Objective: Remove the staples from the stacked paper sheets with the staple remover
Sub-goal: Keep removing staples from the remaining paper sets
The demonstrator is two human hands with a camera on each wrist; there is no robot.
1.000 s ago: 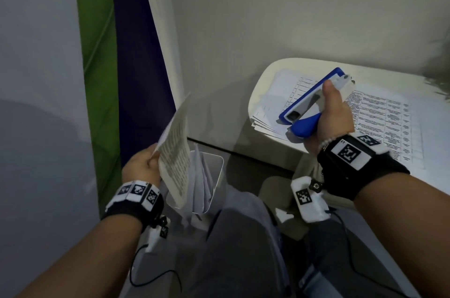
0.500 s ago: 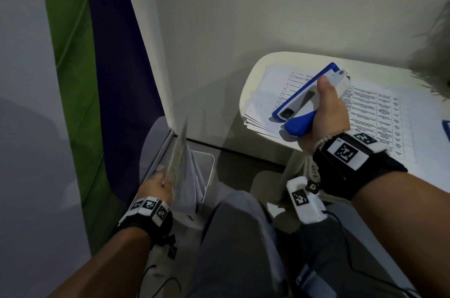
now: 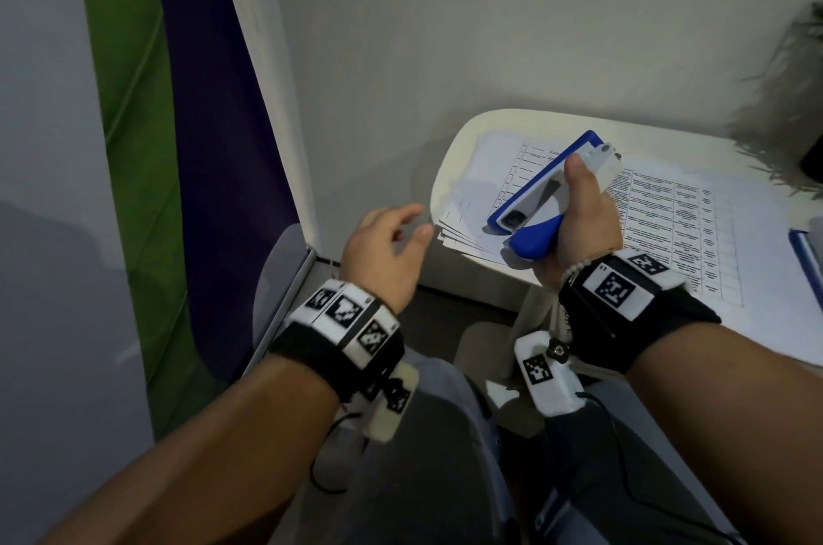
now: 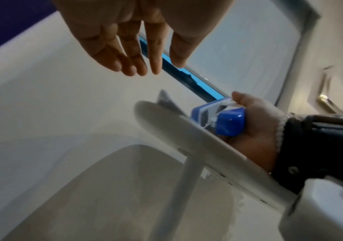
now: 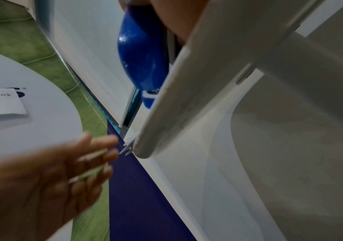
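A blue and white staple remover (image 3: pixel 545 193) is gripped in my right hand (image 3: pixel 579 219), held just above the stack of printed paper sheets (image 3: pixel 481 170) at the left end of the white table (image 3: pixel 450 152). My left hand (image 3: pixel 412 226) hovers empty, fingers loosely spread, just left of the stack's overhanging corner. In the left wrist view, the left hand's fingers (image 4: pixel 129 53) hang straight, with the staple remover (image 4: pixel 226 120) beyond the table edge (image 4: pixel 187 130). From the right wrist view, the remover's blue body (image 5: pixel 143 53) shows above the table rim (image 5: pixel 178 91); paper corners (image 5: pixel 128 145) stick out near the left hand (image 5: pixel 63 176).
A green and purple banner (image 3: pixel 178 144) stands at the left beside the wall. A plant (image 3: pixel 792 99) and a blue-edged object (image 3: pixel 806 259) sit at the table's right end. My knees in grey trousers (image 3: pixel 423 455) are under the table's front edge.
My left hand lowered the loose sheet toward the clear bin on the floor, let it go, and has come up empty near the stack. The right hand kept its grip on the remover.
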